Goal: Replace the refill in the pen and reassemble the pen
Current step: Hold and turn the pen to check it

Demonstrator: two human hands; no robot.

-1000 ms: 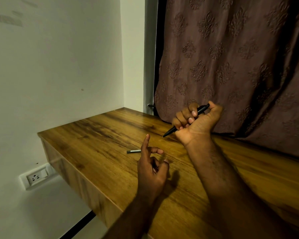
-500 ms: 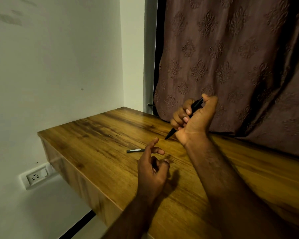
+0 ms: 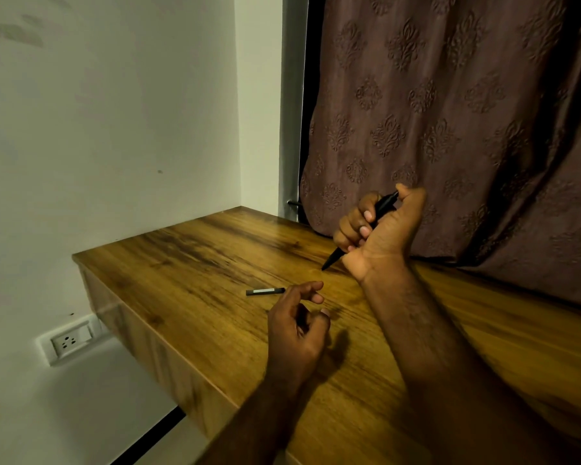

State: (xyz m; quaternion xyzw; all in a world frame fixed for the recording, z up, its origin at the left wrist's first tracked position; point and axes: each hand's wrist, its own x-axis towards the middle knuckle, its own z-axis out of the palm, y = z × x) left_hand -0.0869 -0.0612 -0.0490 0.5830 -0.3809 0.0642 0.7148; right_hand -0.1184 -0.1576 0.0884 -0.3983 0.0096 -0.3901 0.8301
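Note:
My right hand is raised above the wooden table and closed around a black pen. The pen slants down to the left, its tip just above the wood, and my thumb rests on its top end. A short dark stick with a pale band, probably the refill, lies flat on the table to the left. My left hand hovers just right of that stick with fingers loosely curled and apart, holding nothing. Its index finger points toward the pen's tip.
A brown patterned curtain hangs along the table's back edge. A white wall stands to the left, with a wall socket below the table's left edge. The table's front-left edge drops off to the floor.
My right hand has tilted the pen steeper and moved my thumb onto its top end. My left index finger has lowered from pointing up to pointing forward. The refill has not moved.

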